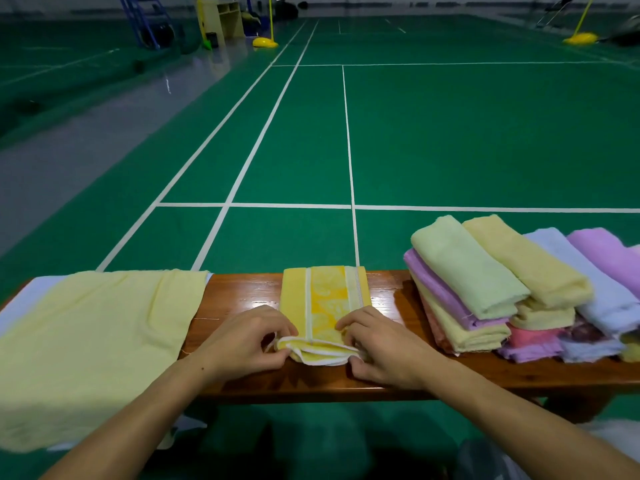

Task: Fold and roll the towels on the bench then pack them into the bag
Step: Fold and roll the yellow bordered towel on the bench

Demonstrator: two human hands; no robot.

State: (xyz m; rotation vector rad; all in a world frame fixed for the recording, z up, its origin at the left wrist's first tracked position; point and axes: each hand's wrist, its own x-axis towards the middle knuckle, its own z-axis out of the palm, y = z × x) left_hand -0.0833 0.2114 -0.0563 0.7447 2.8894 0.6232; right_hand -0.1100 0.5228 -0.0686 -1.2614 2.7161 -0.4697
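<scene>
Towel: where it lies folded on the brown wooden worktop, the yellow patterned terry towel is being rolled
Hands: its near end is pinched by left hand and right hand

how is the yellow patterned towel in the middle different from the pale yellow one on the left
The yellow patterned towel is folded into a narrow strip; the pale yellow towel lies spread open and hangs over the bench edge. The patterned one is brighter, with white stripes and a woven motif; the pale one is plain. The left hand and right hand pinch the patterned towel's near end; nothing touches the pale one. Both rest on the bench.
</scene>
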